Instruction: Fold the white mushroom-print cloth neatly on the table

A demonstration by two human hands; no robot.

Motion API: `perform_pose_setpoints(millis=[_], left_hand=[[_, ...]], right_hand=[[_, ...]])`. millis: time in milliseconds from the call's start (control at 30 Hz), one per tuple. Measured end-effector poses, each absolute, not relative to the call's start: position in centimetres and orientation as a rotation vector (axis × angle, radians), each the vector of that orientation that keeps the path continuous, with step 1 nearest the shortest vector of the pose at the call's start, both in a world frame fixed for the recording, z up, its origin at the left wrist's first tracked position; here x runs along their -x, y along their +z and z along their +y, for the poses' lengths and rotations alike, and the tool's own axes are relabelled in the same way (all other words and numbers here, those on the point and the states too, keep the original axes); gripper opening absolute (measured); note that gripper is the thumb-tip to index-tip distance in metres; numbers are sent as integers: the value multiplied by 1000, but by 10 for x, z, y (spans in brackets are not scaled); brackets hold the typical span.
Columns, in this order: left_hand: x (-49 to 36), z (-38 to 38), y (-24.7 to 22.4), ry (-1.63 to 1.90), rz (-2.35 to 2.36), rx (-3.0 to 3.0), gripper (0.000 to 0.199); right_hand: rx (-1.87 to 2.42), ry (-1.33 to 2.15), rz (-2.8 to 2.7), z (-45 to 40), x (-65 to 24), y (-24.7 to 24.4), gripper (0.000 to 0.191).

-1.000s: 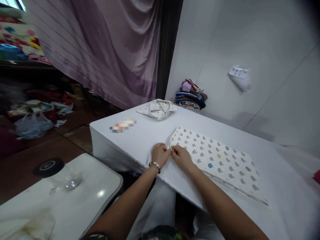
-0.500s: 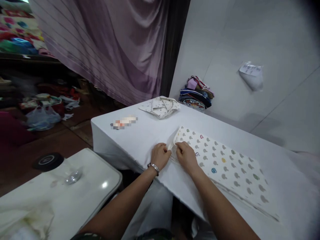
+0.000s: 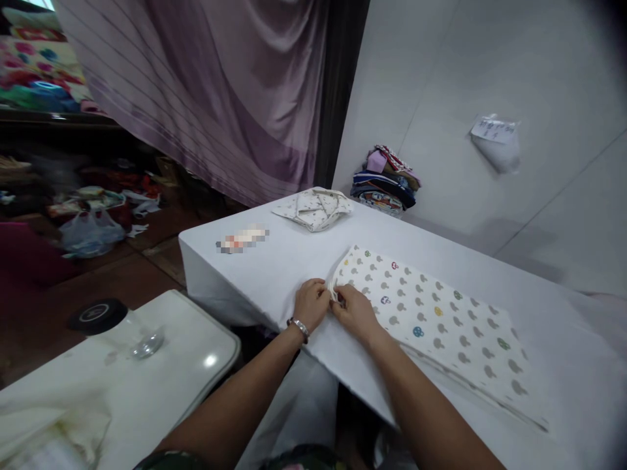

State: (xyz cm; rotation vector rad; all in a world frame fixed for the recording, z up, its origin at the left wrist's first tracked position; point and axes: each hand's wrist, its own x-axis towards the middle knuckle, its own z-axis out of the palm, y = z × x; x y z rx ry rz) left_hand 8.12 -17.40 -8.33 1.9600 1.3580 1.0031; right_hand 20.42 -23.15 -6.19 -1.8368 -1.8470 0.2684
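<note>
A folded white cloth printed with grey and coloured mushroom shapes lies flat along the table's near right side. At its near left corner my right hand pinches the layered edge between thumb and fingers. Right beside it, my left hand has its fingers closed on the same corner, a bracelet round its wrist. The fingertips of both hands nearly touch, and the bit of cloth between them is partly hidden.
The white-covered table also bears a folded patterned cloth bundle and a small blurred-out item. Beyond stands a pile of folded textiles by the wall. On the lower left, a cream table holds a clear, dark-lidded container.
My right hand has shifted slightly left and down, bringing the lifted cloth corner down so its layers lie together. My left hand has barely moved.
</note>
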Motion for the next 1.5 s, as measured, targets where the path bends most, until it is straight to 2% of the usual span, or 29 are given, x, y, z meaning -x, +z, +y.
perform_pose_setpoints(millis=[167,333,633,867,1167,1500], left_hand=[[-80,-175,-81,1007,1310,-1929,14],[-80,-176,-82,1006,1300,-1941,14],[-80,-177,-81,981,1330,-2012,15],[-81,-178,-82,970,1378,-2046,16],[-79,-176,-82,1025,1310,-1969,14],[-78,-174,-84,1007,1221,-1975,16]], right_hand=[[1764,374,-1770,-230,-208,-62,12],[1703,470,-1692,-228,-212,-65,18],[1729,428,-1725,-228,-210,-65,23],[1647,564,-1285,-222,-221,-80,33],[1832,328,-1632,-233,-203,-66,24],[1802,362,-1639,-232,-204,-66,21]])
